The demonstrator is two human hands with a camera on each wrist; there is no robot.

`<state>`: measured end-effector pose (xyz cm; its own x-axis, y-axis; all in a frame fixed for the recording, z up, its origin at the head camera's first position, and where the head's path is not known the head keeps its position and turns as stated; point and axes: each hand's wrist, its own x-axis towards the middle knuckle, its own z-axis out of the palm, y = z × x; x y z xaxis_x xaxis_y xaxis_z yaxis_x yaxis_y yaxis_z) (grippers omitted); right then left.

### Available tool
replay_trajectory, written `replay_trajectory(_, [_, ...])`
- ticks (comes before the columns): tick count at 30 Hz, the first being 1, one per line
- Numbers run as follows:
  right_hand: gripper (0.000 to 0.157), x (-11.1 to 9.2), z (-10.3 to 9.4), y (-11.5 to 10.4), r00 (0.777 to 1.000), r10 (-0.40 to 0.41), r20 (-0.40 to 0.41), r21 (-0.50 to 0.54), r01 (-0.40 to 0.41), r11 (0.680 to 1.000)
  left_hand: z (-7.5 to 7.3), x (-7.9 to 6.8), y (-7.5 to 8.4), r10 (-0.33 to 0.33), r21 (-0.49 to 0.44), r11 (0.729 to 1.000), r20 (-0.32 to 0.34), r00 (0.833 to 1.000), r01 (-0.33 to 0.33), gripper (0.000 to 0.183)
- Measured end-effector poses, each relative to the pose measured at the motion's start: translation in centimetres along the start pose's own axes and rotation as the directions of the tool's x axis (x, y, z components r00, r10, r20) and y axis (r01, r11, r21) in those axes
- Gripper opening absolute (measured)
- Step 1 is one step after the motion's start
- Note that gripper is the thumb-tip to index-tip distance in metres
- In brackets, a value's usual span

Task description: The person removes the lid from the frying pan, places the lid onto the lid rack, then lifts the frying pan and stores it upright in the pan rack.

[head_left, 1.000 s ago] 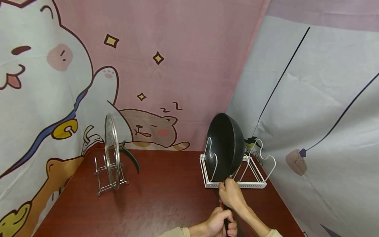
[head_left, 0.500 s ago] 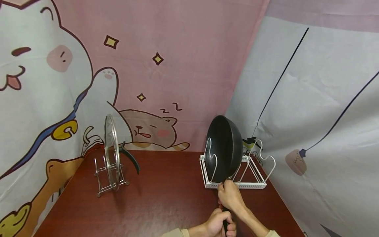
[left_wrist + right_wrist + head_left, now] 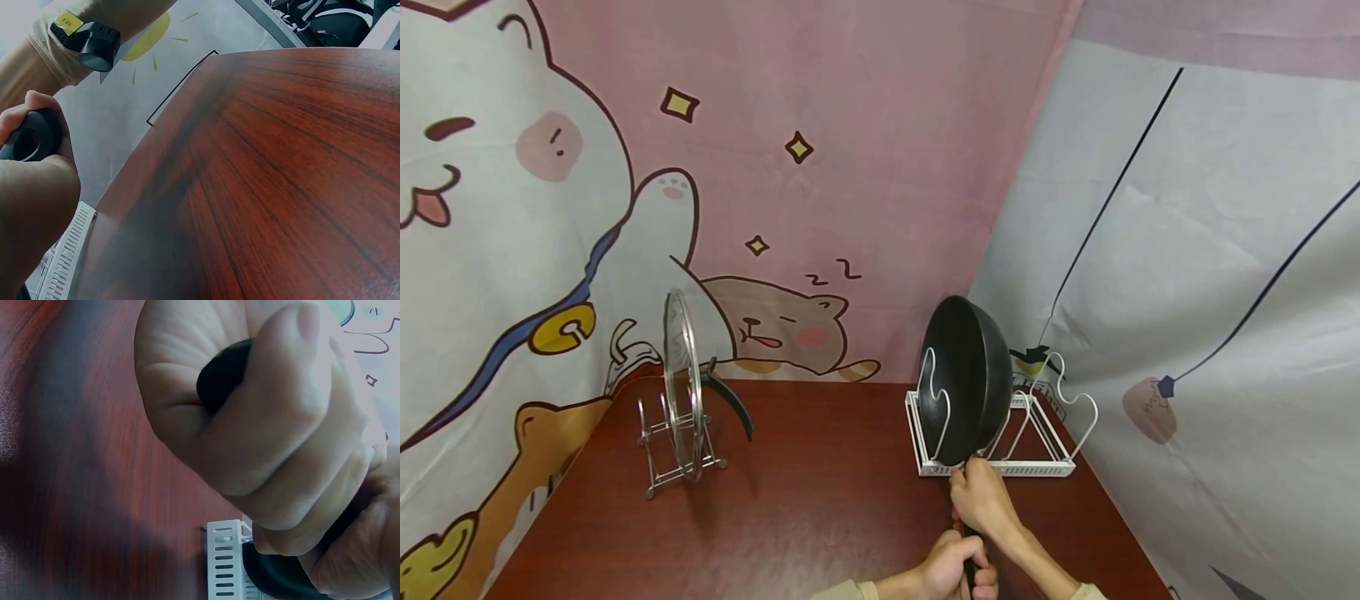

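A dark wok [image 3: 958,375] stands on its side in a white wire rack [image 3: 1037,469], its handle pointing towards me. Beside the pan, my right hand [image 3: 988,500] grips the upper handle. Closer to me, my left hand [image 3: 951,567] wraps round the lower part of the handle, thumb on top. In the left wrist view, the black handle end [image 3: 50,131] pokes out of my left hand [image 3: 40,200]. The right wrist view has the left fist [image 3: 269,437] in front and my right hand [image 3: 359,556] partly cut off. Whether the wok touches the rack's base is hidden.
A glass lid [image 3: 681,358] with a black handle stands upright in a small silver rack [image 3: 683,471] on the left. The reddish-brown table [image 3: 820,500] lies under both racks. Printed cloth [image 3: 887,167] hangs behind and to the right.
The wok has sunk slightly and shifted a little left in the white rack. Both hands have moved slightly with it and keep their grip on the handle.
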<state>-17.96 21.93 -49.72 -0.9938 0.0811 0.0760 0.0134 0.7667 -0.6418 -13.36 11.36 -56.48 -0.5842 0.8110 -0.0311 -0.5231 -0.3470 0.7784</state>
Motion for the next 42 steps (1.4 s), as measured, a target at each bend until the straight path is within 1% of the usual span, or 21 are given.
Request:
replay_trajectory(6, [0.035, -0.16, 0.14, 0.01, 1.000, -0.003, -0.002, -0.011, 0.003, 1.000, -0.27, -0.05, -0.34, -0.028, -0.029, 0.999, -0.007, 1.000, 0.027, 0.034])
replay_trajectory(12, [0.033, -0.30, 0.19, 0.00, 1.000, -0.001, 0.001, -0.008, 0.001, 1.000, -0.23, -0.23, -0.35, -0.037, -0.013, 0.999, -0.017, 0.999, 0.037, 0.033])
replay_trajectory(17, [0.033, -0.25, 0.22, 0.02, 1.000, -0.017, -0.005, -0.004, 0.017, 1.000, -0.11, -0.24, -0.23, -0.035, 0.006, 0.999, -0.014, 0.999, 0.036, 0.031])
replay_trajectory(22, [0.032, -0.45, 0.38, 0.11, 1.000, 0.007, 0.012, 0.015, -0.007, 1.000, -0.18, -0.35, -0.35, -0.037, 0.009, 0.999, -0.003, 0.999, 0.037, 0.031])
replay_trajectory(27, [0.033, -0.53, 0.41, 0.30, 0.999, 0.023, 0.030, 0.054, -0.024, 0.998, -0.26, -0.45, -0.57, -0.031, -0.003, 1.000, 0.000, 1.000, 0.031, 0.031])
replay_trajectory(33, [0.034, -0.42, 0.36, 0.35, 0.997, 0.043, 0.064, 0.117, -0.050, 0.992, -0.43, -0.57, -0.69, -0.024, -0.019, 1.000, -0.006, 1.000, 0.024, 0.026])
replay_trajectory(38, [0.028, -0.42, 0.18, 0.70, 0.993, 0.047, 0.110, 0.199, -0.068, 0.978, -0.53, -0.63, -0.60, -0.035, -0.022, 0.999, -0.014, 0.999, 0.035, 0.023])
replay_trajectory(42, [0.023, -0.48, -0.11, 0.98, 0.987, 0.040, 0.155, 0.269, -0.081, 0.960, -0.67, -0.71, -0.58, -0.044, -0.014, 0.999, -0.024, 0.999, 0.043, 0.020])
